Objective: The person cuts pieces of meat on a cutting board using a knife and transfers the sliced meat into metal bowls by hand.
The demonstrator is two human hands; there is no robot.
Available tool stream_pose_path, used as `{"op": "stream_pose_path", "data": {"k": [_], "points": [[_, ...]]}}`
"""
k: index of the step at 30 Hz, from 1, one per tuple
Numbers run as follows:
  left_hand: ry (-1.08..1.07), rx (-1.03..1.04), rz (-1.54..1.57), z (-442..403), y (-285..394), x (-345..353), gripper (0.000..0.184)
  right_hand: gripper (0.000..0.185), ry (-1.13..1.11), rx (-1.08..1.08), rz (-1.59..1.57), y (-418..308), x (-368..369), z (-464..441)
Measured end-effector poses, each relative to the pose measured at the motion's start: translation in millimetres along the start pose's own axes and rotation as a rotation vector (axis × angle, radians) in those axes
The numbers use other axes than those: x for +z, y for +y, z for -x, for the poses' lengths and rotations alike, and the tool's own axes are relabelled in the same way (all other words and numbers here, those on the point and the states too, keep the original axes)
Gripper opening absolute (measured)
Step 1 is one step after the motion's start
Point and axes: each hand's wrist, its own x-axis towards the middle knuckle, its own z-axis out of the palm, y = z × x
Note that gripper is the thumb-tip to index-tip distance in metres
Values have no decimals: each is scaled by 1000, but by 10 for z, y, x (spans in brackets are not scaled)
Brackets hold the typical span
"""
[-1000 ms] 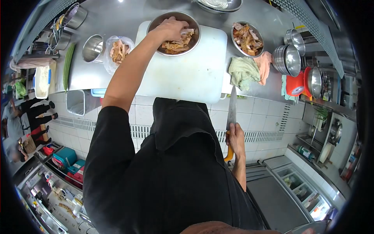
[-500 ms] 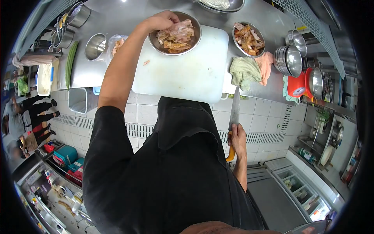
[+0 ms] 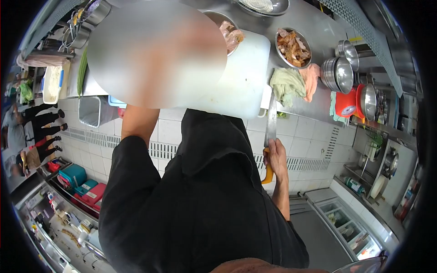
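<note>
My right hand (image 3: 277, 157) is wrapped round the yellow handle of a knife (image 3: 271, 120), whose long blade points forward beside the white cutting board (image 3: 248, 73). A large blur patch covers my left hand (image 3: 195, 32), so its fingers and anything in them are hidden. The left forearm reaches forward over the board's left part. Close to that hand, a steel bowl (image 3: 212, 15) shows only its right part, with pieces of pale pink and brown meat (image 3: 232, 36) in it. The blur conceals the rest of the bowl.
Right of the board stand a second bowl of browned meat pieces (image 3: 295, 49), a green cloth (image 3: 287, 86) and a pink cloth (image 3: 311, 81). Stacked steel bowls (image 3: 337, 75) and a red scale (image 3: 345, 107) are farther right. A long green gourd (image 3: 82, 73) lies at left. Other people stand far left.
The left hand was in the bowl, fingers on the meat; now a blur hides it. The right hand still grips the knife, almost unmoved. The view has shifted slightly.
</note>
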Motion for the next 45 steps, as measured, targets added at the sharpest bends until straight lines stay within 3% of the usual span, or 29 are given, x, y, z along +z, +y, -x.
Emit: {"op": "stream_pose_path", "data": {"k": [4, 9, 12, 16, 21, 31, 34, 45], "points": [[82, 172, -57, 237, -151, 671, 20, 35, -18, -55, 25, -100, 81, -105], [207, 83, -455, 408, -482, 1345, 12, 37, -29, -5, 78, -308, 251, -205], [319, 553, -614, 476, -992, 1425, 19, 37, 14, -62, 196, -247, 347, -259], [382, 545, -732, 727, -1361, 1361, 23, 35, 161, -275, 502, -240, 560, -253], [435, 492, -627, 841, -1421, 1304, 19, 22, 145, -432, 647, -455, 838, -236], [371, 547, -814, 701, -1437, 1331, 12, 23, 33, -320, 652, -716, 1217, -275], [336, 562, -845, 669, -1439, 1309, 12, 13, 53, -415, 699, -752, 1278, -238], [326, 546, -678, 676, -1440, 1253, 10, 16, 189, -422, 704, -500, 1428, -767]]}}
